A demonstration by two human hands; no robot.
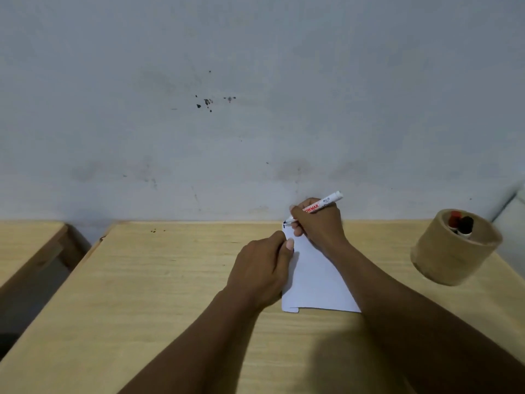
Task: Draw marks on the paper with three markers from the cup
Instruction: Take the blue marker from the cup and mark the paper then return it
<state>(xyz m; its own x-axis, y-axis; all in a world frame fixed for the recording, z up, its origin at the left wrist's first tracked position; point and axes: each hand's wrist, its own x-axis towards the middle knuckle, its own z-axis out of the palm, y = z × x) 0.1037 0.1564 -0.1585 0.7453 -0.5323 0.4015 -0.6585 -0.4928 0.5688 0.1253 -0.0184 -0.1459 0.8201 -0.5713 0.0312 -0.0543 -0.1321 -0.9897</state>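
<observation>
A white sheet of paper (318,282) lies on the wooden table (170,280), close to the wall. My right hand (319,221) grips a white marker (326,202) with red lettering, its black tip touching the paper's far left corner, where a small dark mark shows. My left hand (262,270) rests on the paper's left edge, fingers curled, thumb pressing the sheet flat. A tan cylindrical cup (451,251) stands at the right of the table with a red-capped marker (455,218) and a black-capped marker (466,224) standing in it.
A grey, stained wall (255,109) rises straight behind the table's far edge. A second wooden table (25,240) stands to the left across a narrow gap. Something white (511,220) lies beyond the cup at the right edge.
</observation>
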